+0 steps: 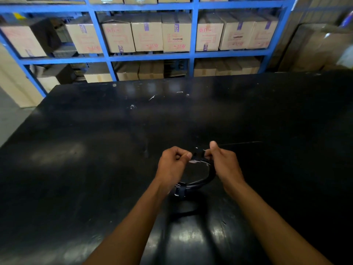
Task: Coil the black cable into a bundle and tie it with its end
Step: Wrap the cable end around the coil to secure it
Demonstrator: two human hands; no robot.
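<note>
A black cable hangs as a round coil of several loops between my two hands, just above the black table. A band or wrap crosses the loops at the coil's lower left. My left hand pinches the top of the coil from the left, fingers closed. From the right, my right hand grips the same top part, thumb raised. Between the fingertips the cable's end shows, partly hidden and hard to make out against the dark surface.
The wide black table has a few small white scraps near its far side. Behind it stands blue shelving filled with cardboard boxes. A grey floor lies beyond the table's left edge.
</note>
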